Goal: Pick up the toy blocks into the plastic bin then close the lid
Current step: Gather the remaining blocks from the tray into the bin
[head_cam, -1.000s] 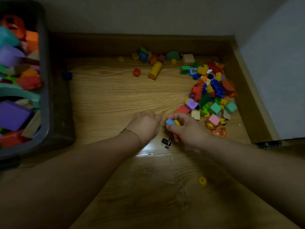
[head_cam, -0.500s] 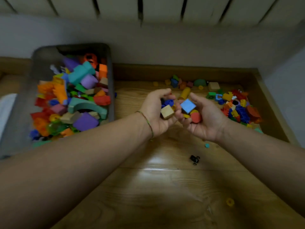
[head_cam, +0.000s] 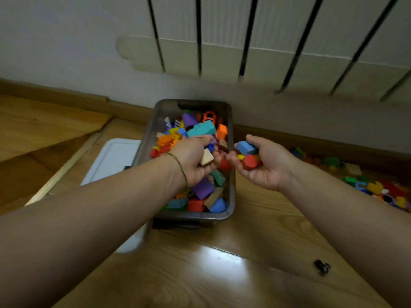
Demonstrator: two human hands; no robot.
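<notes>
As left fingers cup wooden block, right fingers blue block

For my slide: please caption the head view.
Left hand and right hand hold toy blocks at the open plastic bin; lid lies beside.

Centre frame: L hand grips wood block over grey plastic bin. R hand holds blue block & red block at bin's right rim. White lid lies left of the bin.

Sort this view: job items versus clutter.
Job: grey translucent plastic bin; white plastic lid; coloured toy blocks on floor; left hand gripping pale wooden block; right hand holding blue plastic block.
Lying about: white wall radiator; small black object.
</notes>
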